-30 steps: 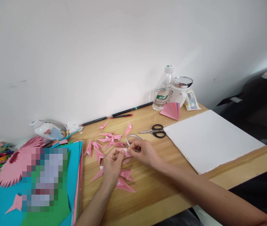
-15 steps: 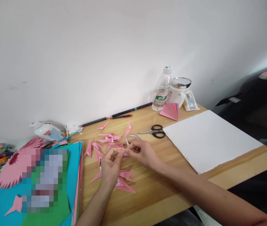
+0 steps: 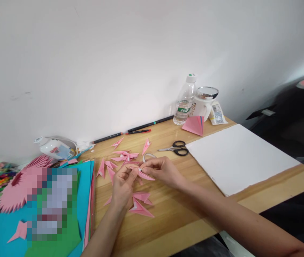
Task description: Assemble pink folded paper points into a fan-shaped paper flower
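My left hand (image 3: 124, 182) is closed, pinching a pink folded paper piece (image 3: 147, 176) between thumb and fingers. A small white patch shows on its upper side. My right hand (image 3: 164, 172) is closed too, its thumb and index finger gripping the same piece near that patch. Just behind my fingers lies a thin pale ring like a roll of tape (image 3: 145, 157), partly hidden. More pink folded pieces (image 3: 125, 156) are scattered behind and left of the hands, several bearing white patches. Others (image 3: 142, 208) lie in front, below my wrists.
Black-handled scissors (image 3: 179, 148) lie beside a white board (image 3: 243, 160) on the right. A water bottle (image 3: 184, 101), a mug (image 3: 203, 103) and pink paper (image 3: 194, 125) stand by the wall. Coloured sheets (image 3: 84, 189) and a pink fringed paper ring (image 3: 13, 196) are at left.
The folded piece between my hands has turned, so its long point now shows toward the right. My right fingers have shifted slightly, and less of the pale ring is visible.
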The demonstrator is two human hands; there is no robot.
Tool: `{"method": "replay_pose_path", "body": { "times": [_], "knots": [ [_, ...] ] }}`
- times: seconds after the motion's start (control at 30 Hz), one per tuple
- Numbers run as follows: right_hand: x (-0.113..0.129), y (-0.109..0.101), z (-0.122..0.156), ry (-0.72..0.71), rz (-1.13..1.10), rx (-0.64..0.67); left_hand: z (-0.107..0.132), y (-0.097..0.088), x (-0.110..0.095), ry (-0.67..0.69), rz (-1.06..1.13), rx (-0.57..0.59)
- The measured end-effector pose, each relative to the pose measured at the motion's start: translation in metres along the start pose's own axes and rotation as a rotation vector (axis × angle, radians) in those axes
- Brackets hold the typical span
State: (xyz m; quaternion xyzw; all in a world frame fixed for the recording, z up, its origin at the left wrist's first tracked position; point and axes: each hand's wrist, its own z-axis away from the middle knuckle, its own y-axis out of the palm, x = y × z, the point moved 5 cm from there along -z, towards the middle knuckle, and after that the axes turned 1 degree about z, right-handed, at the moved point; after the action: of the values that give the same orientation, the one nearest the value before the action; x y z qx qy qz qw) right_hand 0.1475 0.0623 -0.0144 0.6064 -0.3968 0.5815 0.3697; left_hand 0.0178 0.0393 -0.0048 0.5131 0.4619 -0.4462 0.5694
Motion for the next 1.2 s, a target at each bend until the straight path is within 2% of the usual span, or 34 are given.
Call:
{"method": "replay_pose_path", "body": {
  "times": [0.1, 0.2, 0.3, 0.43, 0.6, 0.7, 0.8, 1.0, 1.2],
  "knots": [
    [-0.001, 0.001, 0.001, 0.003, 0.018, 0.006, 0.0, -0.002, -0.007, 0.094, -0.15, -0.01],
    [0.005, 0.001, 0.001, -0.078, 0.072, -0.008, -0.001, -0.005, -0.01, 0.146, -0.267, -0.017],
    [0.013, 0.002, 0.001, -0.17, 0.119, -0.013, -0.003, -0.009, -0.008, 0.144, -0.26, -0.014],
    [0.019, 0.005, 0.002, -0.238, 0.145, 0.056, -0.005, -0.013, -0.005, 0.122, -0.202, -0.008],
    [0.016, 0.008, 0.002, -0.208, 0.168, 0.135, -0.004, -0.015, -0.014, 0.191, -0.331, -0.03],
    [0.013, 0.006, 0.0, -0.174, 0.152, 0.125, -0.003, -0.013, -0.014, 0.194, -0.317, -0.014],
    [0.015, 0.0, -0.001, -0.146, 0.114, 0.077, -0.003, -0.008, -0.009, 0.127, -0.18, 0.042],
    [0.017, -0.003, 0.0, -0.113, 0.139, 0.021, -0.003, -0.001, 0.002, -0.146, 0.178, 0.073],
    [0.014, -0.003, 0.0, -0.113, 0.168, -0.018, -0.002, 0.0, 0.008, -0.25, 0.343, 0.087]
  ]
}}
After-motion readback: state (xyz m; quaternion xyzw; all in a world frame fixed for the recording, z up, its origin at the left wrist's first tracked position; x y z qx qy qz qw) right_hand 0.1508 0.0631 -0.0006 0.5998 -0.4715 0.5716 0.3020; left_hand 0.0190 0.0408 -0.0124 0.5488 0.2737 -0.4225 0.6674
